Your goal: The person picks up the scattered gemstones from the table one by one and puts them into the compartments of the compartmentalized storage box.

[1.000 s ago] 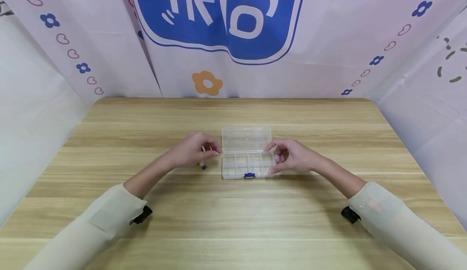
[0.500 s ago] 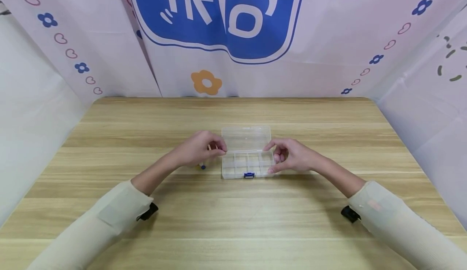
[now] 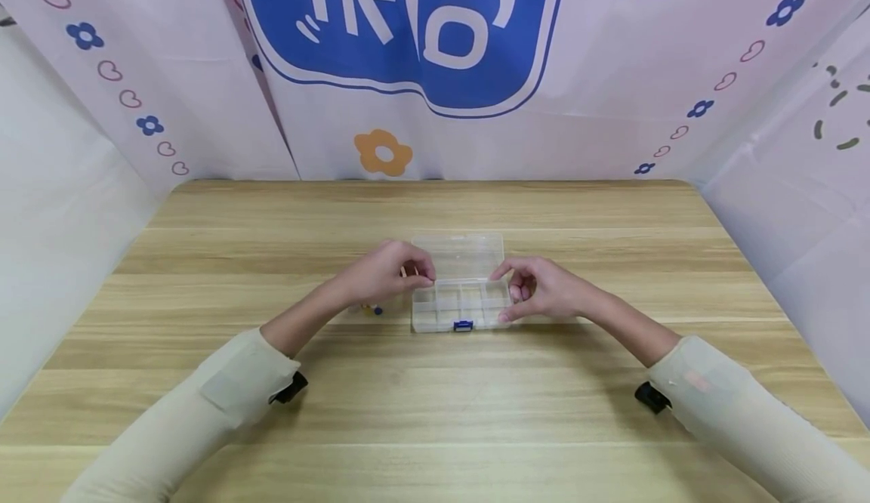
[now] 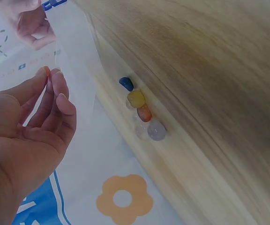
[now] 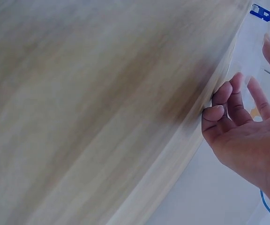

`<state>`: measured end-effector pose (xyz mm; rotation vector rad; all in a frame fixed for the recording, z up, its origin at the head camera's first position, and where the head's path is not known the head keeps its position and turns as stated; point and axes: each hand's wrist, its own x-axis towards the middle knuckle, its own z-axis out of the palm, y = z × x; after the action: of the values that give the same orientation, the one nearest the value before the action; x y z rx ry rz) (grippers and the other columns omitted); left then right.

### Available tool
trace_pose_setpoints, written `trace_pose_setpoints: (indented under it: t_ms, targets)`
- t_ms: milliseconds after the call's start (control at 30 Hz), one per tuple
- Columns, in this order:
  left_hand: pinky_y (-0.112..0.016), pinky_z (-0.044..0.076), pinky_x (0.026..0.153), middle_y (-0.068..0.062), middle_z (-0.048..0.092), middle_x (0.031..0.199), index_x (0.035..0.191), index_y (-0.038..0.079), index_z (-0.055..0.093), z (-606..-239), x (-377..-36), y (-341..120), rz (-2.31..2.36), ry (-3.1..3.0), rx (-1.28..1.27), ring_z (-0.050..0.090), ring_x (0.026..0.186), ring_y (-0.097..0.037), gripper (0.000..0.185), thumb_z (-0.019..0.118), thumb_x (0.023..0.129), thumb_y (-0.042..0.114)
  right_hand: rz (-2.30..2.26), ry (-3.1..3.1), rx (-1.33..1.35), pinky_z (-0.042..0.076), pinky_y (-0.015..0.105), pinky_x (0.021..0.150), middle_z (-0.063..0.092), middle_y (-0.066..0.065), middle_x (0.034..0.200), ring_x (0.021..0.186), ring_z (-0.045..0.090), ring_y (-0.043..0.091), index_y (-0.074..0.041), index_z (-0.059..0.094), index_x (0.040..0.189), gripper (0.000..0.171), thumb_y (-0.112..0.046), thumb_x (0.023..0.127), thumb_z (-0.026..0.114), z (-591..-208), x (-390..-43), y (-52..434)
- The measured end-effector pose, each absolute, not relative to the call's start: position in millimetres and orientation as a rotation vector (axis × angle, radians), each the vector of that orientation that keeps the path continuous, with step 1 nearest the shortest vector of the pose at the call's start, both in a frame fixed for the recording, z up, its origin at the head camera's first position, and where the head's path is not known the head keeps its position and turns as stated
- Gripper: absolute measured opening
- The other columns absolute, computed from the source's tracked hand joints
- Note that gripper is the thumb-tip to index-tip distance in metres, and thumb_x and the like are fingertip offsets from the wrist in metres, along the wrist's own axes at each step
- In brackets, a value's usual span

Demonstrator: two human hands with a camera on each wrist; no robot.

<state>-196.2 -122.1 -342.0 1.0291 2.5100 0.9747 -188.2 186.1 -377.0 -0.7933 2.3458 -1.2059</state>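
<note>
Between thumb and index finger, my left hand pinches a small orange stone, over the back left compartments of a clear plastic box. The box is divided into several compartments and its lid lies back, away from me. My right hand grips the box's right end, thumb at the front and index finger at the back. In the left wrist view, a cluster of small polished stones lies on the table: a blue stone, a yellow stone, a reddish-orange stone and a pale clear stone.
Everything stands on a wood-grain table. A white printed cloth hangs behind its far edge. The box's blue latch faces me. The stones lie left of the box, below my left forearm.
My left hand has moved right, from beside the box's left end to over its left compartments, carrying the orange stone. My right hand stays on the box.
</note>
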Motion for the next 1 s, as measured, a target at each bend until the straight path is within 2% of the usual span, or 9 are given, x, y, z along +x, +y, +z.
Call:
trace_pose_setpoints:
  t_ms: [400,667,1000]
  targets:
    - [-0.029,0.055,0.073,-0.007,0.073,0.088,0.097,0.001,0.074,-342.3,-199.9,-116.1,0.975,2.477,1.027,0.063,0.078,-0.012,0.005,0.07,0.098,0.003,-1.192,2.348,-0.793,0.048,0.024,0.068,0.063,0.011,0.083,0.075,0.055,0.018,0.004,0.063,0.124,0.054,-0.008,0.079,0.091,-376.4,-189.5,186.1]
    - [-0.028,0.057,0.072,-0.006,0.073,0.087,0.095,0.002,0.075,-345.4,-200.3,-111.1,0.968,2.48,1.035,0.066,0.075,-0.013,0.006,0.07,0.098,0.005,-1.182,2.341,-0.79,0.05,0.025,0.07,0.064,0.005,0.079,0.075,0.057,0.019,0.003,0.062,0.125,0.054,-0.009,0.08,0.09,-375.6,-189.6,185.8]
    - [-0.027,0.055,0.07,-0.008,0.073,0.088,0.096,0.002,0.075,-344.2,-201.7,-103.9,0.966,2.481,1.014,0.062,0.075,-0.012,0.005,0.071,0.098,0.005,-1.186,2.332,-0.771,0.051,0.025,0.07,0.063,0.004,0.076,0.073,0.057,0.018,0.003,0.061,0.125,0.055,-0.01,0.08,0.09,-375.8,-189.1,185.8]
